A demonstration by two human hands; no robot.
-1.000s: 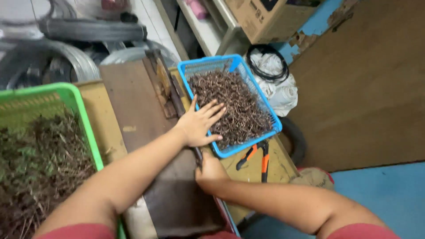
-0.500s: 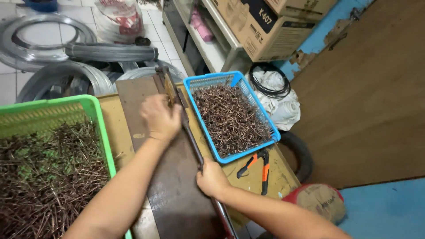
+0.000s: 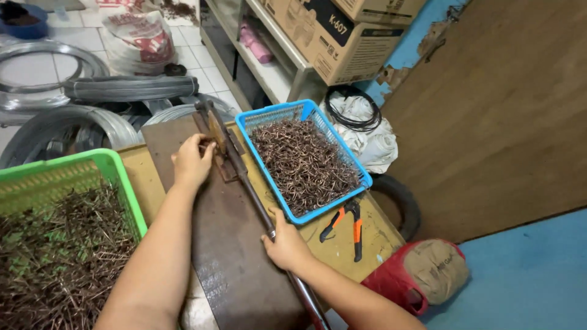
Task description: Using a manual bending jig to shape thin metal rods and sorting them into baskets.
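Right hand (image 3: 286, 244) closed around lever bar (image 3: 244, 180); left hand (image 3: 192, 162), fingers curled, pinches wire piece at bender head (image 3: 215, 135).

Left hand (image 3: 191, 162) off the blue basket (image 3: 304, 160), now at the lever's (image 3: 257, 205) far end.

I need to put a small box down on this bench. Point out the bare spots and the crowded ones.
Free: the dark metal plate between the left forearm and the lever handle, and the yellow bench top right of the orange-handled pliers. Crowded: the blue basket and green basket are full, and the left hand occupies the lever's pivot.
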